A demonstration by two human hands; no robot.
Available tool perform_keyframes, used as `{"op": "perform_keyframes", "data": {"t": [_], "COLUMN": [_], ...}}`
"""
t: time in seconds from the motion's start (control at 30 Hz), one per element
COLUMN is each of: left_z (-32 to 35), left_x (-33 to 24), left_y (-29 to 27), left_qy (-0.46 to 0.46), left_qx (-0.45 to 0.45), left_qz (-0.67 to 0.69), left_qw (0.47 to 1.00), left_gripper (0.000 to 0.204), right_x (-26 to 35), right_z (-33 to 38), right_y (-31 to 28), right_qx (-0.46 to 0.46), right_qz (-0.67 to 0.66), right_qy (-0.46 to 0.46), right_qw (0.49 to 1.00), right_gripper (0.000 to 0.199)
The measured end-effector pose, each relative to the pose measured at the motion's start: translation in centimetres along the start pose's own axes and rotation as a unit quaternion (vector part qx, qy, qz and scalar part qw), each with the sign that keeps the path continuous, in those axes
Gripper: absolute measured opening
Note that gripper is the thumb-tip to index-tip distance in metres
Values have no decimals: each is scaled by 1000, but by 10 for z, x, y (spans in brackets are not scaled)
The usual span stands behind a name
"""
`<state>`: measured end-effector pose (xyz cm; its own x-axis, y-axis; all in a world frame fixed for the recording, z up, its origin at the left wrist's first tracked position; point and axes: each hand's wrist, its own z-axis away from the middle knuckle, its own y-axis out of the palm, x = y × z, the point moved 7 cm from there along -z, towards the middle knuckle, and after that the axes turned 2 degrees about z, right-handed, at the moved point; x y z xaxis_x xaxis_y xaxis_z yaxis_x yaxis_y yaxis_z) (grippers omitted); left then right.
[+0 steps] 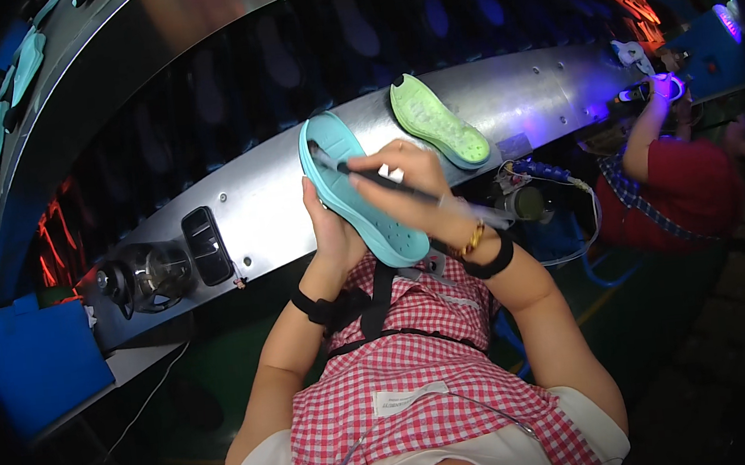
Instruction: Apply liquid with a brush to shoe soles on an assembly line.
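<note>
A turquoise shoe sole (353, 203) is held tilted above the front edge of the metal bench, its hollow side facing up. My left hand (330, 229) grips its near left edge, thumb along the rim. In my right hand (411, 184) is a dark-handled brush (390, 183), its bristle end touching the inside of the sole near the far end. The fingers of my right hand are closed round the handle. A light green shoe sole (439, 123) lies on the bench just beyond my right hand, with whitish patches on its upper face.
Behind the metal bench (271, 202) runs a dark conveyor carrying several soles (278, 55). A glass pot (160, 275) and black tray (206, 246) stand at left, beside a blue box (44, 363). At right, a co-worker in red (687, 193) handles a shoe part under violet light.
</note>
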<state>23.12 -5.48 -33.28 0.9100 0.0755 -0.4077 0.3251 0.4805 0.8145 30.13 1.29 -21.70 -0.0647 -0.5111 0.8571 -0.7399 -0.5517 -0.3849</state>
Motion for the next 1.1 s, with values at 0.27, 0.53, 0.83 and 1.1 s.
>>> {"op": "perform_keyframes", "data": {"t": [0.27, 0.53, 0.83, 1.1], "left_z": [13, 26, 7, 27], "left_x": [-33, -13, -50, -86], "left_y": [4, 42, 9, 47], "left_qy": [6, -71, 176, 256], "left_qx": [88, 194, 48, 84], "left_qz": [-4, 174, -29, -12], "left_qw": [996, 963, 983, 963], "left_gripper": [80, 77, 79, 91], "right_x": [13, 39, 42, 36], "right_z": [38, 22, 28, 32], "right_y": [-19, -9, -31, -39], "right_qx": [217, 237, 182, 181], "right_qz": [-53, -186, -187, -214], "right_qy": [26, 33, -9, -27], "right_qw": [974, 953, 965, 960], "right_gripper": [21, 18, 23, 23]}}
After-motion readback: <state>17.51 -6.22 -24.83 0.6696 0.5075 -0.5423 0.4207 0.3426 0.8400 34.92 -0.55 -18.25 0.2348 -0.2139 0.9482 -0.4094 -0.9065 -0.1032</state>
